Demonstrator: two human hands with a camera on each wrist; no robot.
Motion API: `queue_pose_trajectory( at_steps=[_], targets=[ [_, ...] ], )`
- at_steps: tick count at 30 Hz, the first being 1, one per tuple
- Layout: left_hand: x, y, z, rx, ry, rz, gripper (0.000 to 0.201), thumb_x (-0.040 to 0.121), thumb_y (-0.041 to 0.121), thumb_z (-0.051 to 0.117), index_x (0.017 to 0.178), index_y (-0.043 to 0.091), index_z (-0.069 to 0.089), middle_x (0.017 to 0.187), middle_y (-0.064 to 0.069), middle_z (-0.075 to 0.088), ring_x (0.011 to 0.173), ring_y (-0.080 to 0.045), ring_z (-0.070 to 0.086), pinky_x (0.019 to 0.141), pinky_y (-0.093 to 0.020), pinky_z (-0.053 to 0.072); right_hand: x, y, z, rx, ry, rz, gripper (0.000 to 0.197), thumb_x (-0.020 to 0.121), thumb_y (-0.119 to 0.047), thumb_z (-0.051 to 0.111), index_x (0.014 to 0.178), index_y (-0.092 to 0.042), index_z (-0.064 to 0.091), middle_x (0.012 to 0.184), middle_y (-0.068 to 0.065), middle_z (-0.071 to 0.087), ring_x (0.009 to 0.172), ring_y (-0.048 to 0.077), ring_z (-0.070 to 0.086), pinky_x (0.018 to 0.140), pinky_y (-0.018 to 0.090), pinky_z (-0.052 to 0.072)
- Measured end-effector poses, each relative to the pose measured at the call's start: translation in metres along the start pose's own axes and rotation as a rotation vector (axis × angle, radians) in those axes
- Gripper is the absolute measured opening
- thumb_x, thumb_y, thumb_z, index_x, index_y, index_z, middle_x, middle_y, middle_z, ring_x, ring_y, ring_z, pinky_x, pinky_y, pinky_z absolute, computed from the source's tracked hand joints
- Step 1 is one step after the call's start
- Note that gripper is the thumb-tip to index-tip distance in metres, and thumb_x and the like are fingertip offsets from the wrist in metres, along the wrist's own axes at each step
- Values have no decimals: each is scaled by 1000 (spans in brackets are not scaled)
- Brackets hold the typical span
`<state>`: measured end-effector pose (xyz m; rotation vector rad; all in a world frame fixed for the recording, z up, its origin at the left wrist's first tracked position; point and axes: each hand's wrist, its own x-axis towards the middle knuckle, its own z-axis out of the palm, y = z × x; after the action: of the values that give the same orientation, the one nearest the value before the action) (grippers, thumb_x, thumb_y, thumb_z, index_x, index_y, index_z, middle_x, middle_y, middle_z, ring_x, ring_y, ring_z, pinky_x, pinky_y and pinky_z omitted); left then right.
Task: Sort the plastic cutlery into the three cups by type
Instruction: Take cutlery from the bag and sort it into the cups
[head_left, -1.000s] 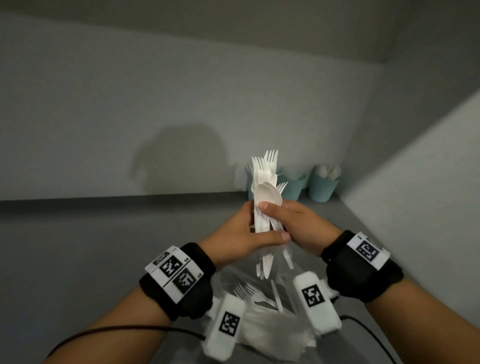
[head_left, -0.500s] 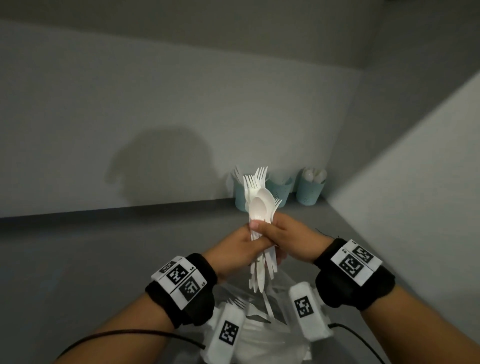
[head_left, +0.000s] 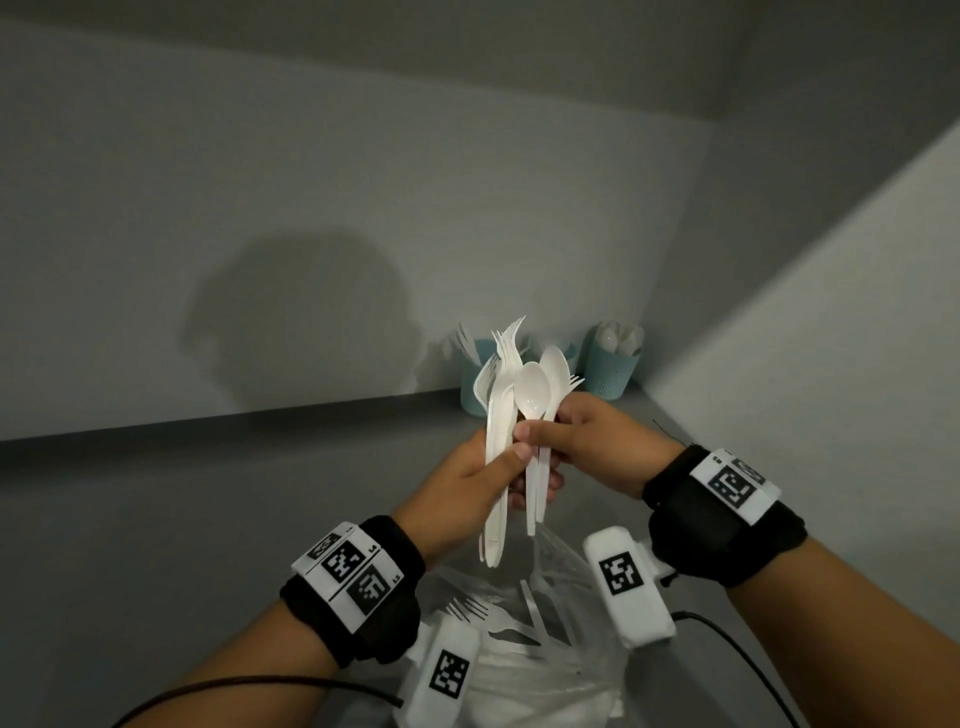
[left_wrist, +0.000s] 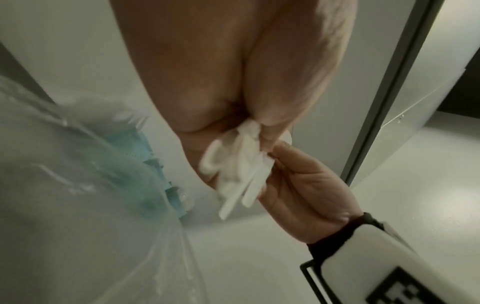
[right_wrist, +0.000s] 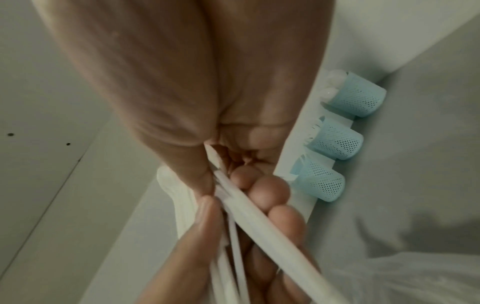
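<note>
Both hands grip one mixed cutlery bunch at frame centre; loosening either grip could spill pieces.

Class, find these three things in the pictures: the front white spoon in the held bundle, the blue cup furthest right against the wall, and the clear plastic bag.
front spoon (head_left: 533, 392), head view, on its bowl.
rightmost blue cup (head_left: 609, 373), head view, on its mesh wall.
plastic bag (head_left: 558, 675), head view, on its crumpled clear film.

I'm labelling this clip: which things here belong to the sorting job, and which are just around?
Job:
- bundle of cutlery, held by left hand and right hand
- three blue cups
- plastic bag of cutlery

Just around:
- black cable
- wall shadow
</note>
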<state>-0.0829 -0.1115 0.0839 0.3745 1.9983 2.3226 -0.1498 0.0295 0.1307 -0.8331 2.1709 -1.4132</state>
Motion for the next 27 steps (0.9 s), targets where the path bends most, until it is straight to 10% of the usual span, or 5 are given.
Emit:
queue_pose_trajectory(
  at_steps=[6, 14, 20, 27],
  targets=[
    [12, -13, 17, -3, 174, 65, 29, 101, 20, 38, 127, 12, 48, 95, -8, 67, 81, -14, 68, 73, -24, 56, 6, 11, 8, 60, 301, 38, 18, 87, -6, 58, 99, 6, 54, 69, 22, 57, 44, 24, 51, 43, 29, 43],
    [28, -22, 36, -35, 257, 77, 24, 101, 17, 39, 122, 13, 50, 96, -7, 67, 80, -12, 67, 76, -27, 56, -3, 24, -1, 108, 666, 10, 26, 70, -8, 80, 83, -7, 57, 68, 7, 59, 51, 14, 59, 41, 20, 46],
    [52, -30, 54, -67, 317, 67, 27, 100, 29, 41, 116, 16, 58, 91, -9, 71, 80, -17, 69, 75, -31, 57, -7, 32, -33, 226, 536, -30, 23, 76, -2, 74, 87, 15, 62, 74, 30, 67, 43, 19, 58, 40, 26, 48],
    [93, -29, 67, 23, 410, 88, 23, 101, 24, 41, 119, 23, 54, 103, -5, 71, 95, -16, 69, 78, -24, 57, 5, 49, -72, 120, 476, -51, 15, 75, -10, 76, 70, -1, 65, 60, 11, 62, 44, 7, 55, 46, 17, 47]
  ],
)
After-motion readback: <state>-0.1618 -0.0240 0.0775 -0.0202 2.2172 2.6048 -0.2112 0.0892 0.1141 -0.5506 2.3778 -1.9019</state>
